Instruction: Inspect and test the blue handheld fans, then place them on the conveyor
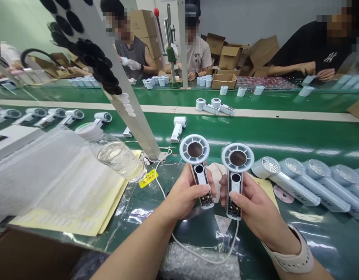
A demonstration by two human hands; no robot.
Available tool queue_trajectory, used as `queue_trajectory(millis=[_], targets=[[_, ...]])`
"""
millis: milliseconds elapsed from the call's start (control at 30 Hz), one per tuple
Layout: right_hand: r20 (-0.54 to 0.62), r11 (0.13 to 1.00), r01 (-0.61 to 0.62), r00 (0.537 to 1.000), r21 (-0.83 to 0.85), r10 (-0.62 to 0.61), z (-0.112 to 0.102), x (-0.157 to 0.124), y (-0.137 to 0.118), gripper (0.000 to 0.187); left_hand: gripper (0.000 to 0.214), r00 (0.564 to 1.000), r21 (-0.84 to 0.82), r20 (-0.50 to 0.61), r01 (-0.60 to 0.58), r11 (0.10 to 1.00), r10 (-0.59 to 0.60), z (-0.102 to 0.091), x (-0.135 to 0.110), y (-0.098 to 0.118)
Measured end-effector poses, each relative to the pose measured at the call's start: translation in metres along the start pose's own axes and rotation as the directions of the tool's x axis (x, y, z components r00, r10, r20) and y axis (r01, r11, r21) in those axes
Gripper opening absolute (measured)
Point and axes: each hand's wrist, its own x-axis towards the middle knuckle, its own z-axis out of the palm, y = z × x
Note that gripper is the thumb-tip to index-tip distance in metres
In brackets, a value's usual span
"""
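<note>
Two handheld fans stand upright side by side in front of me, each with a pale blue ring head, a brownish round centre and a handle whose circuit board is exposed. My left hand [187, 192] is closed round the handle of the left fan [194, 150], thumb across its lower front. Around the handle of the right fan [238, 158] my right hand [252, 198] is closed, its thumb also on the front. A white cable [197, 258] runs to the bottom of the right fan and loops back left. The two fans are slightly apart.
Finished-looking pale blue fans [309, 186] lie in a row at right. Another fan [177, 128] lies on the green belt [255, 134] ahead. A slanted metal post [141, 130], a bottle [121, 159] and plastic-covered yellow sheets [109, 210] are left. Several people work across the belt.
</note>
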Motion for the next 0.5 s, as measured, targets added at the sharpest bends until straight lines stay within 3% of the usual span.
queue_trajectory(millis=[133,233,500], targets=[[-0.056,1.000,-0.023,0.998,0.000,0.023,0.0006,0.0032,0.0009,0.040,0.046,0.999,-0.003,-0.039,0.037,0.999,-0.037,-0.0006,-0.0016,-0.0004],[-0.036,0.999,-0.044,0.998,0.025,0.045,0.0017,0.0036,-0.0009,0.030,0.039,0.998,0.010,-0.044,0.048,0.999,-0.048,-0.0007,-0.0025,-0.0014],[0.010,0.998,-0.022,1.000,0.056,0.021,0.0019,0.0032,0.0020,0.025,0.041,0.999,0.024,-0.021,0.028,0.999,-0.027,-0.0002,-0.0010,-0.0017]])
